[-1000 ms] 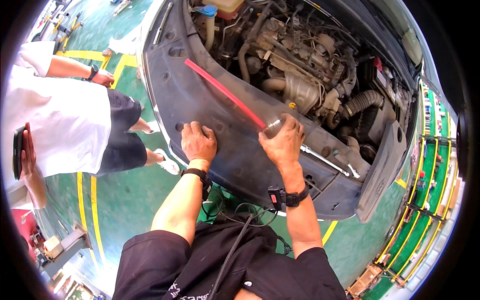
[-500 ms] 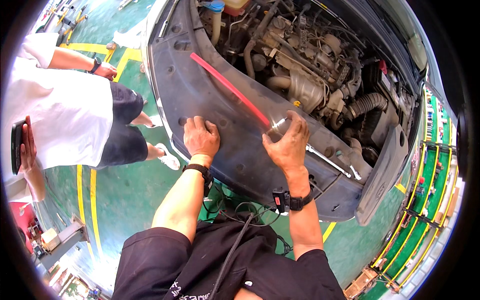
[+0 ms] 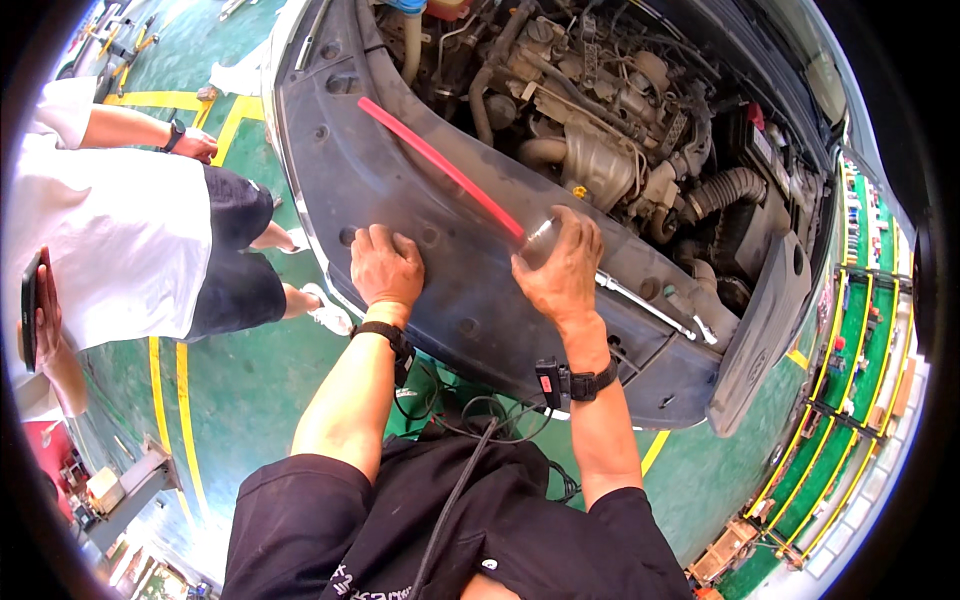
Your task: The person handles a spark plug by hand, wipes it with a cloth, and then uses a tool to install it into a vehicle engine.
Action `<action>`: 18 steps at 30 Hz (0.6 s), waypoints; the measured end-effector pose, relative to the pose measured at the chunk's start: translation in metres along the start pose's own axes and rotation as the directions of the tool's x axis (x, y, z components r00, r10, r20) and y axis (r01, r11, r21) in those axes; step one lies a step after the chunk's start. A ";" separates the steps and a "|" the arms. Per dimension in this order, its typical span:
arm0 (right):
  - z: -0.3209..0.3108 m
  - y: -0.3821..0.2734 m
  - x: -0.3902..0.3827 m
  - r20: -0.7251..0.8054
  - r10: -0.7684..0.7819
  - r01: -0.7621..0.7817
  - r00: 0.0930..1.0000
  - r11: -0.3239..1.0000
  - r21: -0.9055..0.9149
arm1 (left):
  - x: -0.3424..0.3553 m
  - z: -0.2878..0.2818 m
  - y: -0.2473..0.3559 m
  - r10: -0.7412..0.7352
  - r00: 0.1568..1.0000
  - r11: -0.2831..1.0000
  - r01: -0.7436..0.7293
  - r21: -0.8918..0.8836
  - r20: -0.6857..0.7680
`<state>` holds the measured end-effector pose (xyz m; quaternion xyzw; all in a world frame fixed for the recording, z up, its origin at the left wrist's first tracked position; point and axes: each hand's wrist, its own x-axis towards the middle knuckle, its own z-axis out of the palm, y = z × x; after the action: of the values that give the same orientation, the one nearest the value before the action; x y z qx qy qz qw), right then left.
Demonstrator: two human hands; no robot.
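My left hand (image 3: 386, 266) rests on the black plastic front cover (image 3: 440, 315) of a car, fingers loosely bent and touching it, holding nothing. To its right, my right hand (image 3: 563, 268) grips a shiny cylindrical object (image 3: 541, 236), partly hidden by the fingers, at the lower end of a long red tube (image 3: 440, 165). The tube lies diagonally over the cover. A chrome ratchet handle (image 3: 645, 305) lies on the cover right of my right hand, with a small metal tool (image 3: 705, 329) beside its end.
An open engine bay (image 3: 610, 120) fills the area beyond the cover. A loose plastic panel (image 3: 755, 330) stands at its right end. At left, a person (image 3: 120, 240) in a white shirt stands beside the car holding a phone. Racks (image 3: 850, 390) line the right side; a metal rod (image 3: 310, 35) lies at top left.
The view has shifted slightly, moving the car and both hands a little in the picture. Both hands keep nearly the same places on the cover, with little visible change in their fingers.
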<state>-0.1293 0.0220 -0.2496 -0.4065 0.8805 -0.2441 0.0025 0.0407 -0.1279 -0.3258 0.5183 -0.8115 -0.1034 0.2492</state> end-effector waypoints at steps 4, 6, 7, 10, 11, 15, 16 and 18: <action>-0.005 -0.001 -0.002 -0.065 -0.082 0.088 0.995 0.990 0.106 | -0.001 0.000 0.000 -0.034 0.998 0.999 0.034 0.000 0.048; -0.012 -0.006 -0.003 -0.116 -0.126 0.146 0.985 0.972 0.184 | -0.001 0.000 0.000 -0.034 0.998 0.999 0.034 0.001 0.044; -0.017 -0.009 -0.002 -0.119 -0.123 0.146 0.985 0.967 0.209 | 0.000 0.000 0.000 -0.028 0.999 1.000 0.028 0.001 0.036; -0.030 -0.020 -0.004 -0.087 -0.038 0.073 0.995 0.891 0.448 | -0.001 0.000 0.001 -0.028 0.999 1.000 0.028 0.001 0.031; -0.032 -0.023 -0.008 -0.030 0.032 -0.007 0.999 0.786 0.618 | -0.001 0.001 0.001 -0.030 0.999 1.000 0.030 0.002 0.033; -0.062 -0.051 -0.016 0.238 0.057 -0.243 0.970 0.104 0.964 | -0.002 0.002 -0.002 -0.027 0.999 1.000 0.027 -0.003 0.027; -0.069 -0.057 -0.018 0.258 0.023 -0.258 0.966 -0.004 0.966 | -0.002 0.002 -0.002 -0.025 0.999 1.000 0.025 -0.005 0.023; -0.081 -0.067 -0.023 0.282 -0.052 -0.287 0.958 -0.214 0.934 | -0.002 0.001 -0.002 -0.014 1.000 1.000 0.014 -0.004 0.005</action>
<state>-0.0828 0.0365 -0.1539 -0.1920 0.3931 -0.7867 0.4356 0.0423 -0.1272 -0.3281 0.5234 -0.8081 -0.1079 0.2476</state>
